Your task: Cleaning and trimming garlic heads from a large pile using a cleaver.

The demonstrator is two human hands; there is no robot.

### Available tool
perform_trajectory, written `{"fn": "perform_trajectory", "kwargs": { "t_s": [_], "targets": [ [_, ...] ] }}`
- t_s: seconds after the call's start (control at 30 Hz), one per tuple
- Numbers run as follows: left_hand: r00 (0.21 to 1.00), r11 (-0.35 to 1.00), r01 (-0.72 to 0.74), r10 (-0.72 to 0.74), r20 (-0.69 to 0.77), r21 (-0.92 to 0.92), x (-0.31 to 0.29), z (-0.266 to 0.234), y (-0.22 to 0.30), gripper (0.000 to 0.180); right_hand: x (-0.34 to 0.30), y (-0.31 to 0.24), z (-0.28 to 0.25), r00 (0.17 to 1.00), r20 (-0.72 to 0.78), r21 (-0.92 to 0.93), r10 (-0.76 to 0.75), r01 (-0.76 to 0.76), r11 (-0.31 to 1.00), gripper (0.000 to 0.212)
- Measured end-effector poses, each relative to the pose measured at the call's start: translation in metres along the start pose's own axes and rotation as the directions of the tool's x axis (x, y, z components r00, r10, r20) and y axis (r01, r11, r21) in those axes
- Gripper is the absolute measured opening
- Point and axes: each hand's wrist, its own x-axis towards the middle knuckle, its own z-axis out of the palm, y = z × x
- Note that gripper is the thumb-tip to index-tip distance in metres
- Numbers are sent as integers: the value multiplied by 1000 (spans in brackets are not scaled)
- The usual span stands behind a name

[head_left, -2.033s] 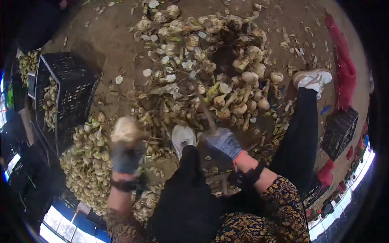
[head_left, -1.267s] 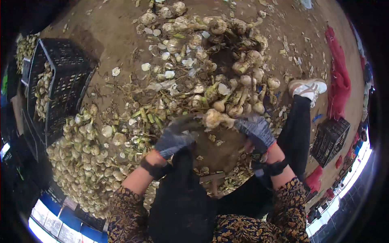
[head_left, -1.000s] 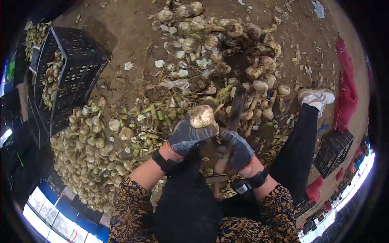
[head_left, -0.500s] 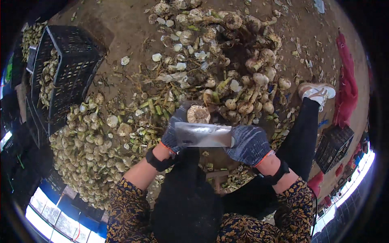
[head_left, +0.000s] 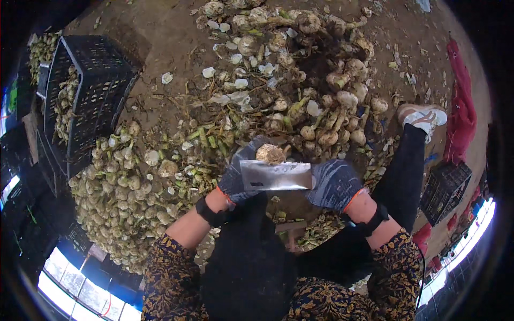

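Note:
My right hand (head_left: 334, 184), in a grey knit glove, grips a wide cleaver (head_left: 276, 176) near its handle, the shiny blade lying crosswise toward the left. Behind the blade, my left hand (head_left: 238, 174), gloved alike, has its fingers round a garlic bulb (head_left: 270, 153). The bulb's rough, rooty side sits right against the cleaver's upper edge. Part of my left palm and fingers is hidden by the blade. Beyond my hands lies a heap of garlic bulbs with stalks (head_left: 326, 134), and trimmed bulbs (head_left: 123, 198) are piled to the left.
A black plastic crate (head_left: 99, 80) with garlic stands at the far left. Cut stalks (head_left: 206, 136) and papery skins litter the dirt floor. My shoe (head_left: 423, 119) is on the right, near a red cloth or net (head_left: 461, 112) and a smaller black crate (head_left: 447, 187). A wooden piece (head_left: 290, 227) lies below my hands.
The garlic bulb in my left hand has turned, so its root side now faces the blade. Its top shows less. The cleaver has shifted slightly right in view.

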Motion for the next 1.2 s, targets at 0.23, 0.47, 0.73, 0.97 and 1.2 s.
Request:
{"fn": "perform_trajectory", "kwargs": {
  "t_s": [0.23,0.47,0.73,0.97,1.2],
  "targets": [
    [980,870,-182,201,8,458,-4,-11,-5,68,1,-5,10,992,-125,29,-31,35,999,29],
    [997,891,-81,81,19,446,-8,11,48,70,2,58,24,967,-120,125,224,-209,970,30],
    [926,681,-102,-201,-319,-725,3,-12,27,24,-5,-22,44,933,-292,771,-211,360,525,18],
    [944,494,-109,-220,-245,-863,-1,-17,10,23,-10,-54,34,849,494,775,-187,-528,-347,17],
    [965,961,199,-158,-212,194,-19,-16,38,37,22,-62,38,906,381,796,-186,-424,-433,21]
  ]
}}
